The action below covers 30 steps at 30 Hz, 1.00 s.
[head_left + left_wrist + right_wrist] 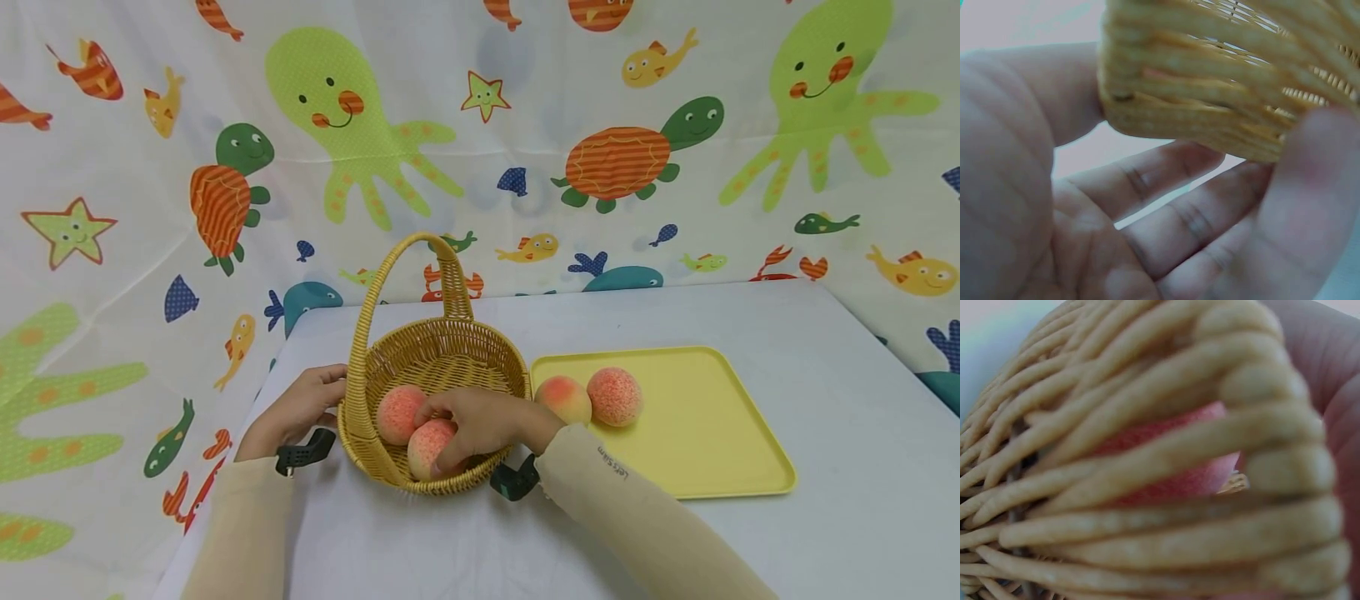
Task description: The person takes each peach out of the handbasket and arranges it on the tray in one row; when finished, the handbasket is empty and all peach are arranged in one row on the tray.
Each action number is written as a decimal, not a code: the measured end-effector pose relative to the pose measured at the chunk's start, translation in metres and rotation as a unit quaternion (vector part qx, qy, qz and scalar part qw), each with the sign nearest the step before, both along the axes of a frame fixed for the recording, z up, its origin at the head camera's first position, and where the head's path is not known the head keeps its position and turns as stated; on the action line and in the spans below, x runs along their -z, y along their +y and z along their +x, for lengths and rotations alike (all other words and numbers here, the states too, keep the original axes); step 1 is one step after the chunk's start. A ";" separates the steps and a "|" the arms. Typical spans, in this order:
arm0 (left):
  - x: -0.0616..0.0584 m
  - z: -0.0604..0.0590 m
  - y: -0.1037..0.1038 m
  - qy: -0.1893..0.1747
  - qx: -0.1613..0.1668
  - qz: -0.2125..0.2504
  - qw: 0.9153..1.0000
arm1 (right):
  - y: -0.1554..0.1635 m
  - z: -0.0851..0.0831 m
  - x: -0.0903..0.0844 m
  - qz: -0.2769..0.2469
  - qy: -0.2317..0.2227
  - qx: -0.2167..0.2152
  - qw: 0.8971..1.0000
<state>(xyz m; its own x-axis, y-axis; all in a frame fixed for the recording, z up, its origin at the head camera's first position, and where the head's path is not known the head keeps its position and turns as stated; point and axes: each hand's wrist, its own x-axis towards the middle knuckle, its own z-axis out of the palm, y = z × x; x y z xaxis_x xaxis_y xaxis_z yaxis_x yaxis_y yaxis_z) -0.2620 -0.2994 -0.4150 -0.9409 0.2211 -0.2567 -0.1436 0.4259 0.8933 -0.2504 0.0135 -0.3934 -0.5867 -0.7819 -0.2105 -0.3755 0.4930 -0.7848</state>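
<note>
Peach (426, 446), speckled: is sitting in basket (442, 335), lower centre of frame.
Right hand (482, 418) is pinching it between thumb and fingers; left hand (306, 407) is gripping basket's left side. Peach is probably weighing little, feeling firm, hardly slipping; its widest girth is offering best hold. Basket is likely proving light, stiff.
</note>
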 end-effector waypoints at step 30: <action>0.001 -0.001 0.000 -0.001 0.004 0.001 1.000 | 0.060 -0.006 -0.033 -0.082 0.027 0.088 0.992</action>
